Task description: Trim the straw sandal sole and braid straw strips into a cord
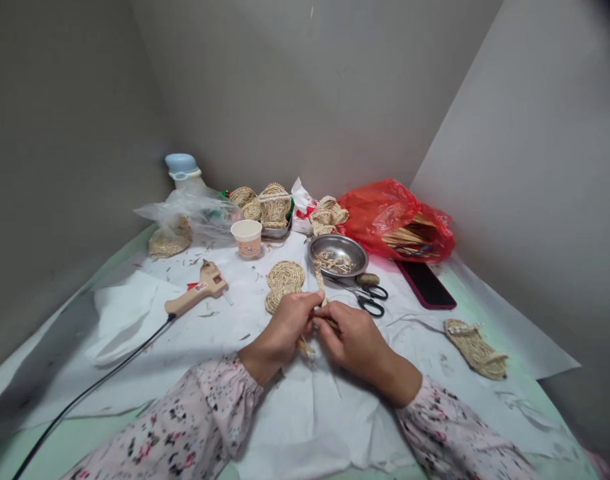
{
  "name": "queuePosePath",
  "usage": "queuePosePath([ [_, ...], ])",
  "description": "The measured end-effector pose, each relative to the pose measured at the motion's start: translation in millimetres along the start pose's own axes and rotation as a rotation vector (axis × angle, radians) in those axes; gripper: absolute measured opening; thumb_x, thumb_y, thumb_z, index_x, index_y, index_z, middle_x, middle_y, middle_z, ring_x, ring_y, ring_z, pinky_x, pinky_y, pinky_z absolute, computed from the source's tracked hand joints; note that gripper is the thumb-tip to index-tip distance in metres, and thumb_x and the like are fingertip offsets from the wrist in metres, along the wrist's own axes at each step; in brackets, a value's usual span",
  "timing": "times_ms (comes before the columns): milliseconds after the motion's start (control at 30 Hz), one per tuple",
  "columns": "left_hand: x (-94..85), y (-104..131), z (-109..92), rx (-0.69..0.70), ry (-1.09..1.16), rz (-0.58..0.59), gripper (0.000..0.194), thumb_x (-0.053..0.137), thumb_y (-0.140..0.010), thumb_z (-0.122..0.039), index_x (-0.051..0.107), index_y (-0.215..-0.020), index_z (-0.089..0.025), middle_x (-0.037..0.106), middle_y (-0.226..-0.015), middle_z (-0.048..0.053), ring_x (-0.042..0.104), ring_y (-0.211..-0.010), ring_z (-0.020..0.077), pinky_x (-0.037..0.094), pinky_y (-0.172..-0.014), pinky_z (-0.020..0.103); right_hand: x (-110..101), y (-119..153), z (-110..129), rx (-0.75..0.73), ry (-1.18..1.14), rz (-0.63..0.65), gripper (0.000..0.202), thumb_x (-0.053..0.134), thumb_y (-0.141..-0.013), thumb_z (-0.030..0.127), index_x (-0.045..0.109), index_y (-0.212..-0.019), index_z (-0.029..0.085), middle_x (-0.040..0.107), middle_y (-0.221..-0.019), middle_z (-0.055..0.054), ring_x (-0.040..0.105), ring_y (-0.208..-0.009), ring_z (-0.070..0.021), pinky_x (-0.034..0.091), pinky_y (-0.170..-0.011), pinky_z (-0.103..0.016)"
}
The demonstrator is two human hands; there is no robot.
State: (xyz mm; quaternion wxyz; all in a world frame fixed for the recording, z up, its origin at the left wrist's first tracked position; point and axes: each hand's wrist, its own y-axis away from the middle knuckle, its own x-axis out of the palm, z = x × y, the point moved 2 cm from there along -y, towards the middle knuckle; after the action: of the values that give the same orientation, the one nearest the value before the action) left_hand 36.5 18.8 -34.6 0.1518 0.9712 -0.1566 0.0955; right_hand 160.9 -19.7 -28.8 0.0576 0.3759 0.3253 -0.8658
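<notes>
Both hands meet at the middle of the table around a pale straw braid (320, 277). My left hand (291, 321) pinches the braid near its lower end, with loose strands sticking out below the fingers. Close against it, my right hand (353, 333) is closed on strands of the same braid. The braid's upper end reaches the rim of a steel bowl (363, 267) that holds straw scraps. Just beyond my left hand lies a flat coiled straw piece (285, 283), shaped like a figure eight. Black-handled scissors (372, 303) rest to the right of the hands.
A glue gun (197, 293) with a black cord lies left. Behind stand a paper cup (247, 239), woven straw pieces (275, 207) and a red plastic bag (379, 213) of straw. On the right are a phone (429, 285) and a woven piece with beads (475, 350). Grey walls enclose the table.
</notes>
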Motion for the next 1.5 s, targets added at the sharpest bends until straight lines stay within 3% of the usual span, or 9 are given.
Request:
queuePosePath([
  [200,1.5,0,0,0.017,0.067,0.041,0.038,0.064,-0.075,-0.043,0.042,-0.057,-0.018,0.036,-0.046,-0.008,0.025,-0.039,0.0039,0.013,-0.04,0.021,-2,1,7,-0.043,0.016,0.008,0.012,0.05,-0.087,0.017,0.06,-0.094,0.019,0.068,-0.082,-0.003,0.064,-0.071,-0.0161,0.046,-0.066,-0.026],
  [300,3.1,1,0,0.01,0.048,0.066,0.036,0.062,-0.075,-0.044,0.046,-0.058,-0.017,0.037,-0.045,-0.007,0.026,-0.038,0.0046,0.014,-0.04,0.021,-7,2,11,-0.031,-0.112,-0.108,0.012,0.051,-0.088,0.02,0.06,-0.096,0.019,0.068,-0.082,-0.003,0.063,-0.069,-0.0149,0.046,-0.066,-0.026],
  [400,5.1,2,-2,-0.003,-0.012,0.061,0.035,0.061,-0.077,-0.044,0.046,-0.059,-0.017,0.033,-0.042,-0.009,0.023,-0.037,0.0048,0.014,-0.039,0.021,-14,2,0,0.171,-0.266,-0.356,0.014,0.049,-0.09,0.028,0.058,-0.097,0.02,0.064,-0.079,-0.002,0.057,-0.064,-0.0137,0.045,-0.064,-0.025],
  [467,6.7,4,-3,-0.015,-0.061,0.051,0.034,0.06,-0.077,-0.045,0.048,-0.062,-0.017,0.031,-0.042,-0.009,0.021,-0.037,0.0049,0.012,-0.039,0.021,-14,0,-12,0.366,-0.337,-0.422,0.018,0.048,-0.091,0.036,0.057,-0.093,0.02,0.059,-0.074,0.0,0.052,-0.06,-0.013,0.043,-0.06,-0.025],
  [567,9.4,7,-5,-0.026,-0.131,0.077,0.034,0.058,-0.079,-0.047,0.049,-0.064,-0.018,0.03,-0.043,-0.01,0.02,-0.038,0.0054,0.011,-0.04,0.022,-11,-6,-25,0.543,-0.439,-0.338,0.027,0.051,-0.088,0.046,0.056,-0.083,0.02,0.055,-0.067,0.002,0.047,-0.057,-0.0126,0.039,-0.056,-0.024],
  [867,12.4,13,-9,0.019,-0.276,0.335,0.037,0.057,-0.078,-0.05,0.047,-0.063,-0.018,0.031,-0.05,-0.009,0.022,-0.044,0.0061,0.015,-0.043,0.022,-1,-7,-30,0.693,-0.895,-0.152,0.036,0.058,-0.081,0.052,0.055,-0.069,0.018,0.048,-0.053,0.004,0.043,-0.048,-0.0108,0.035,-0.049,-0.024],
  [1033,11.5,14,-13,0.036,-0.365,0.396,0.031,0.058,-0.078,-0.044,0.053,-0.066,-0.016,0.035,-0.051,-0.008,0.026,-0.045,0.006,0.017,-0.044,0.022,4,-5,-31,0.744,-1.081,-0.115,0.035,0.064,-0.078,0.049,0.055,-0.066,0.018,0.05,-0.053,0.004,0.042,-0.045,-0.0094,0.033,-0.046,-0.022],
  [1267,9.9,7,0,-0.011,-0.131,0.326,0.031,0.061,-0.077,-0.045,0.052,-0.071,-0.016,0.041,-0.057,-0.007,0.03,-0.048,0.0059,0.021,-0.047,0.02,-1,-8,-34,0.691,-0.922,-0.144,0.038,0.058,-0.082,0.054,0.06,-0.076,0.017,0.057,-0.062,0.002,0.049,-0.054,-0.012,0.04,-0.054,-0.024],
  [1500,6.2,5,-8,0.014,-0.135,0.245,0.033,0.054,-0.083,-0.044,0.057,-0.07,-0.013,0.051,-0.06,-0.002,0.027,-0.043,0.0045,0.015,-0.042,0.021,-3,-10,-23,0.559,-0.805,-0.051,0.03,0.053,-0.087,0.046,0.057,-0.076,0.018,0.053,-0.061,0.003,0.049,-0.056,-0.0118,0.042,-0.057,-0.024],
])
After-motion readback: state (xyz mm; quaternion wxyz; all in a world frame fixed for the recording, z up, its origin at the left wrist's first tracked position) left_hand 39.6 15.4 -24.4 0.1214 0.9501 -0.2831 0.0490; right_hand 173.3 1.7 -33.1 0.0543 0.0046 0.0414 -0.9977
